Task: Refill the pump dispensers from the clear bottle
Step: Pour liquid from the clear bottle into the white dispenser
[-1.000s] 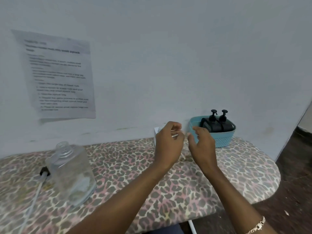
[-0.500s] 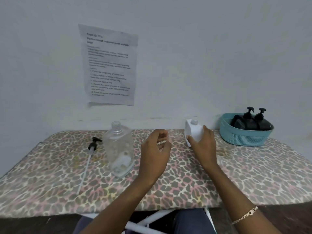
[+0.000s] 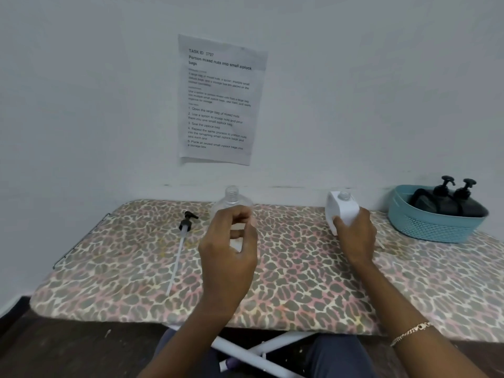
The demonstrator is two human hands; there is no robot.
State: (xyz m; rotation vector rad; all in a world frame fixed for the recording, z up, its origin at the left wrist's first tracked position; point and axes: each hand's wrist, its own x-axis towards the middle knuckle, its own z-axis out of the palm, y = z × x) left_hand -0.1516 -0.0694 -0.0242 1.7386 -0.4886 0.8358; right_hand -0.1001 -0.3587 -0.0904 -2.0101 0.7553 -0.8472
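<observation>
Two open-necked containers stand on the padded leopard-print board (image 3: 300, 282), and that soft, narrow surface is the largest risk: any knock could tip a bottle, and liquid would soak straight into the cover. At the far right the teal basket (image 3: 436, 227) holds two black pump dispensers (image 3: 452, 200), upright and capped, well apart from the hands; reaching across for them later could drag a forearm past the uncapped bottles.

Next in size, the clear bottle (image 3: 231, 199) stands at the far middle, mostly hidden behind the left hand (image 3: 231, 252). It looks nearly empty, though I cannot be sure, so a pour may need a steep tilt, and a sudden rush through its wide neck could overshoot. The left hand is curled, fingers bent toward the thumb just in front of the bottle; whether it touches the bottle or pinches something small I cannot tell.

The white dispenser bottle (image 3: 342, 211) sits right of centre, pump off, its mouth small. The right hand (image 3: 354, 236) wraps its near side in a firm grip. A narrow opening like that invites spills down the white wall unless the two necks are brought close.

Smallest, the loose pump head (image 3: 188, 221) with its long tube lies at the left, near the clear bottle; a sweeping elbow could roll it off the board.
</observation>
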